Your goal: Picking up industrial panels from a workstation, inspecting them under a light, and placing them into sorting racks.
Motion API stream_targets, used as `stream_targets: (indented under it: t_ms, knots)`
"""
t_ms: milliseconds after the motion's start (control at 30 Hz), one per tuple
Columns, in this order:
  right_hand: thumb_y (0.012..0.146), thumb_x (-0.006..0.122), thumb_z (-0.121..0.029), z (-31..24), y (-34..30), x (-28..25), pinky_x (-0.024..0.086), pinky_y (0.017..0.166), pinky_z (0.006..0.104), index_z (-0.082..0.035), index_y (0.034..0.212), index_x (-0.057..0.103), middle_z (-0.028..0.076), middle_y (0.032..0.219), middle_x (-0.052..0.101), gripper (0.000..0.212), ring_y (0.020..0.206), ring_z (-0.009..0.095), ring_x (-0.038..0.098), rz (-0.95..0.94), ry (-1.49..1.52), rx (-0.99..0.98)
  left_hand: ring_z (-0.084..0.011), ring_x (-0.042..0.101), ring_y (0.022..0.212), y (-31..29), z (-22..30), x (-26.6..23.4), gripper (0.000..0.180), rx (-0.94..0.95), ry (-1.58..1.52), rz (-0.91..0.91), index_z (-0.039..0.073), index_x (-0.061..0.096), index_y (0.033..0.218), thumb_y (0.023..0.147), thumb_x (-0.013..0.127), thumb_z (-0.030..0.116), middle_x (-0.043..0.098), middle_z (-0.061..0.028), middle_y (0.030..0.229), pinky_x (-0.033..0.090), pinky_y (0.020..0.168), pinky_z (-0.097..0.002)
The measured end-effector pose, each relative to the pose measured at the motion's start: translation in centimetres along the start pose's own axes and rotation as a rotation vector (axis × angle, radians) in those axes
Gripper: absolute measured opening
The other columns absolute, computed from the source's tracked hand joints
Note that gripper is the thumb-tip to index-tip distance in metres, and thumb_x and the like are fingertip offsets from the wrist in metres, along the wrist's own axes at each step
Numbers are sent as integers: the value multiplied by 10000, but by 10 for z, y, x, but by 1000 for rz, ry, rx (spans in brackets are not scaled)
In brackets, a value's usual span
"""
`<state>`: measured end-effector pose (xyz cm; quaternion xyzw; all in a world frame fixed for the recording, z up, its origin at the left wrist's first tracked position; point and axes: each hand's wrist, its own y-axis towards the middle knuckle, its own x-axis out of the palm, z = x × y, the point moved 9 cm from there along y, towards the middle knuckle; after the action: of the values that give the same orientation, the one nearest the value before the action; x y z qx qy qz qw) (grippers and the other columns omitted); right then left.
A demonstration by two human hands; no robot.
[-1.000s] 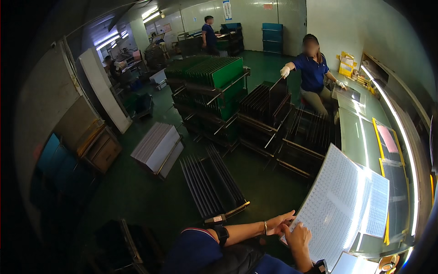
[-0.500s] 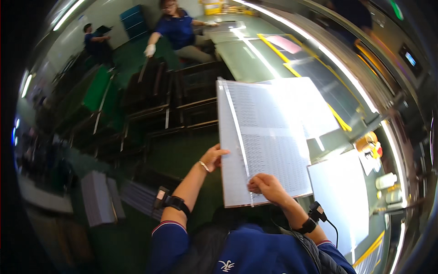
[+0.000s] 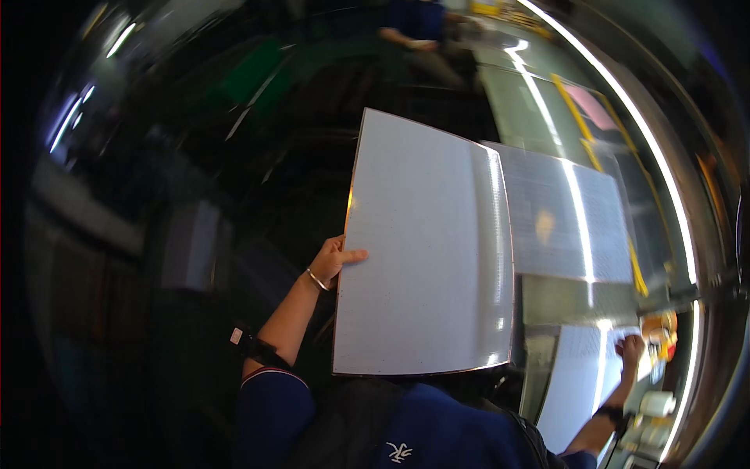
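Observation:
My left hand (image 3: 339, 258) grips the left edge of a large thin white panel (image 3: 422, 258), its thumb lying over the face. The panel has copper-coloured edges and stands tilted in front of me, bowed on its right side with a bright reflection. Far to the right, my right hand (image 3: 630, 346) is away from the panel, fingers curled together at the upper right corner of a pale sheet (image 3: 574, 383) on the bench. Whether it pinches anything is too small to make out. Behind the held panel, another printed panel (image 3: 566, 215) lies on the bench.
The long bench (image 3: 508, 102) runs away on the right, with yellow-edged frames (image 3: 605, 117) along it. Tape rolls (image 3: 660, 332) and a white bottle (image 3: 658, 403) stand near my right hand. A person (image 3: 414, 31) sits beyond. A pale stack (image 3: 190, 246) stands at left.
My right hand has left the panel and reached right to the sheet on the bench. The held panel now shows a plain face instead of the printed one with a bright strip. The view has turned.

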<state>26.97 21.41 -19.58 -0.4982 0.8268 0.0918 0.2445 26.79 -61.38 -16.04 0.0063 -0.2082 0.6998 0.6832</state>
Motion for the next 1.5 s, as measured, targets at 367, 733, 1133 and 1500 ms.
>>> stream_targets:
  t_ms: [367,733,1133,1500]
  knots:
    - [940,438,-253,-6,-28,56,491,465,237,-53,1113,505,100,867,625,273,608,193,631,-33,90,249,-156,597,773,-228,81,-174,263,405,201,1019,-41,569,984,740,651,12,628,-105,919,486,713,-291]
    - [931,425,-240,-29,-24,39,513,517,281,-37,1178,454,165,1001,607,321,701,259,641,131,-19,294,-212,638,696,-158,3,-313,248,301,675,1525,-25,613,900,661,554,3,662,-132,784,488,669,-323]
    - [915,449,-231,-48,-77,35,525,614,309,-14,1188,466,164,1060,596,349,762,270,646,206,-153,380,-341,637,796,-79,-104,-342,350,173,728,1468,24,596,1009,675,490,17,644,-198,869,488,732,-386]
    - [912,457,-209,-42,-98,31,525,581,332,-7,1175,461,173,1038,598,331,755,290,643,217,-126,393,-361,632,777,-71,-116,-350,371,105,716,1479,47,597,1018,666,482,20,644,-204,817,492,701,-404]
